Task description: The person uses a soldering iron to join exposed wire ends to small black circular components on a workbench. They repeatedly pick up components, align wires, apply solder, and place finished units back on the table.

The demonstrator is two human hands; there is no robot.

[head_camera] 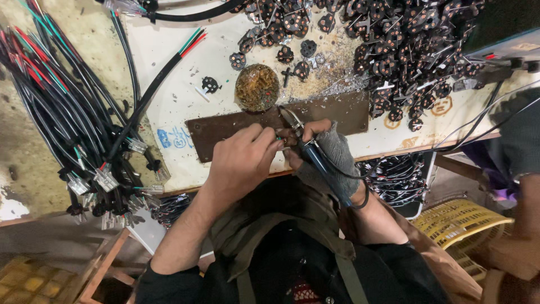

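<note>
Two hands meet over the near edge of the worktop (169, 62). The left hand (239, 160) has its fingers (264, 138) pinched nearly shut on something small with a glimpse of green and red at the tips; what it is cannot be made out, since the fingers cover almost all of it. The right hand (326, 152), wearing a grey fingerless knitted glove (340, 149), is closed around the blue-handled soldering iron (323, 166), whose metal tip (289, 117) points up and away over the flat brown metal plate (236, 126). The iron's black cord loops behind the wrist and is soon lost against dark clothing.

One round amber-brown tin (257, 87) sits just beyond the plate, ringed by metal shavings. Past it lies a heap of small black round plug inserts with copper pins (394, 45), far too many and too overlapped to count, running off the top edge. One thick black sheathed cable with red and green cores (163, 79) crosses the worktop's left part.

Left of the worktop, a dense bundle of black cables with clear plastic ends (62, 112) hangs, cut off by the frame. Bare room on the worktop is slight, mostly left of the plate. One yellow woven plastic basket (455, 222) stands low on the right, partly hidden by the right forearm.
</note>
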